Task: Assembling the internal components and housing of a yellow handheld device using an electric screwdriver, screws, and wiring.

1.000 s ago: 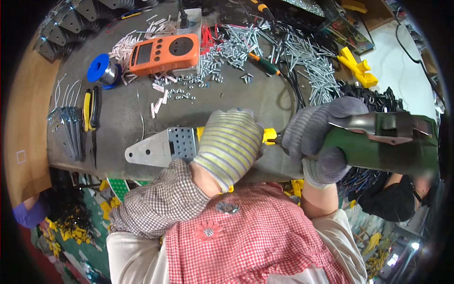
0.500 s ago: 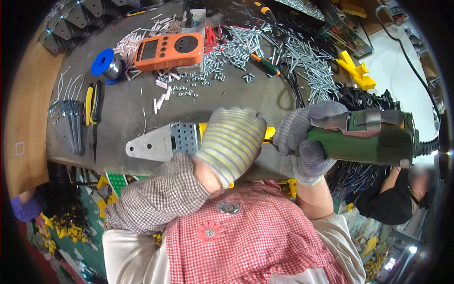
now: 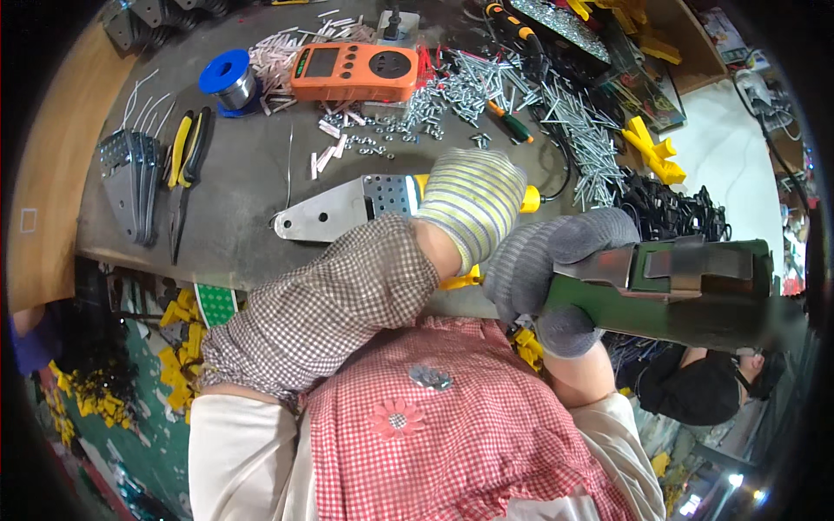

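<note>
The right hand [image 3: 556, 269], in a grey knitted glove, is closed around a green, rounded power tool [image 3: 647, 319]. Just beyond, the left hand [image 3: 473, 204], in a yellow-and-grey striped glove, is wrapped around the yellow-handled tool with a tapered silver metal plate [image 3: 326, 214], near the front of the grey worktop [image 3: 234, 260], plate pointing left. Farther back are yellow-and-black-handled pliers [image 3: 183, 178], then a blue spool of silver wire [image 3: 234, 89], loose silver screws [image 3: 582, 139] and an orange rectangular meter [image 3: 354, 76].
</note>
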Tool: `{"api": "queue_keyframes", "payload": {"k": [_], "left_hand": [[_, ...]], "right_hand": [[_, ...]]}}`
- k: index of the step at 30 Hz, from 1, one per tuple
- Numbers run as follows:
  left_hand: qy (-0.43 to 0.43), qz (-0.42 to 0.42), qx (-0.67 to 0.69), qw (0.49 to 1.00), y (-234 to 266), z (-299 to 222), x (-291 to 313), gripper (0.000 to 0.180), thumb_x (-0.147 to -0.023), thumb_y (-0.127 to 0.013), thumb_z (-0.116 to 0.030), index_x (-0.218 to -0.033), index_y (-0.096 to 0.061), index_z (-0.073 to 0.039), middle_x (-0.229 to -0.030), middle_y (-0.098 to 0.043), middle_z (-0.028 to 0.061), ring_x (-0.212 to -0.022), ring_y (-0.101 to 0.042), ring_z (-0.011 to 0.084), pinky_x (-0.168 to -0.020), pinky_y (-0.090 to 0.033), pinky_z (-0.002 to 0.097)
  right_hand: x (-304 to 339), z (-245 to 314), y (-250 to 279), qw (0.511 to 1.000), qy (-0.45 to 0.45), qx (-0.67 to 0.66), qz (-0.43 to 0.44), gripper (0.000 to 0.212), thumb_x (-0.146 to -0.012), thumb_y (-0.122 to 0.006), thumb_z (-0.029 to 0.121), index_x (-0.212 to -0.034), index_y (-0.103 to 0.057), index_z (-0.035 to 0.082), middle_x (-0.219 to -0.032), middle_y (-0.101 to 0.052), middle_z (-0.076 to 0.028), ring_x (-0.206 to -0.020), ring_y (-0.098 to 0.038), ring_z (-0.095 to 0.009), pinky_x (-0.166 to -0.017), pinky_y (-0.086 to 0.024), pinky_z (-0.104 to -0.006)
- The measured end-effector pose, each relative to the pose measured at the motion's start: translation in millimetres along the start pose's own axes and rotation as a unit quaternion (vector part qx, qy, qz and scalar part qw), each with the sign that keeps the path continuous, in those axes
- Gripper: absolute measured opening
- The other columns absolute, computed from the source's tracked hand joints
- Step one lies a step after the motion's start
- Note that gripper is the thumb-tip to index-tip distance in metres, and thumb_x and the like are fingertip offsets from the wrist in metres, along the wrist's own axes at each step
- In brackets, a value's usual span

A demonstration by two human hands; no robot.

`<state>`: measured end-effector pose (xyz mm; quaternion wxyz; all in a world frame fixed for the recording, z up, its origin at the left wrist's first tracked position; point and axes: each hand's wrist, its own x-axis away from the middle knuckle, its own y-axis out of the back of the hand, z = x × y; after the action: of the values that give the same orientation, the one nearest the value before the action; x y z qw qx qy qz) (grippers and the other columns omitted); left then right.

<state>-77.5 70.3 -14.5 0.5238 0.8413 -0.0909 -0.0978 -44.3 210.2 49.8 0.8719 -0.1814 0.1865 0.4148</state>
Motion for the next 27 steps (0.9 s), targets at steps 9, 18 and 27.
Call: {"api": "queue_keyframes", "payload": {"k": [9,18,27], "left_hand": [[-0.005,-0.126,-0.026,0.992,-17,2,8,0.023,-0.093,-0.066,-0.022,-0.097,-0.083,-0.009,-0.091,-0.081,0.0129,-0.086,-0.079,0.0300,-0.074,-0.061,0.0451],[0.007,-0.105,-0.031,0.994,-10,-4,5,0.020,-0.091,-0.066,-0.019,-0.097,-0.083,-0.009,-0.090,-0.080,0.0143,-0.087,-0.079,0.0308,-0.075,-0.061,0.0452],[0.008,-0.065,0.053,0.996,1,8,7,0.027,-0.089,-0.072,-0.030,-0.099,-0.084,-0.008,-0.096,-0.081,0.0152,-0.092,-0.079,0.0324,-0.078,-0.062,0.0476]], "right_hand": [[15,-7,-12,0.986,-0.022,0.157,-0.046,0.047,-0.093,-0.086,0.039,-0.111,-0.054,0.009,-0.060,-0.059,-0.006,-0.048,-0.059,-0.020,-0.051,-0.055,-0.0366],[-12,12,-19,0.996,0.054,0.060,0.037,0.047,-0.095,-0.086,0.032,-0.119,-0.054,0.008,-0.056,-0.054,-0.004,-0.053,-0.063,-0.024,-0.056,-0.054,-0.0374],[-6,-25,-37,1.000,0.004,0.013,0.016,0.050,-0.082,-0.095,0.012,-0.111,-0.055,0.008,-0.074,-0.064,-0.008,-0.062,-0.061,-0.022,-0.057,-0.053,-0.0371]]}}
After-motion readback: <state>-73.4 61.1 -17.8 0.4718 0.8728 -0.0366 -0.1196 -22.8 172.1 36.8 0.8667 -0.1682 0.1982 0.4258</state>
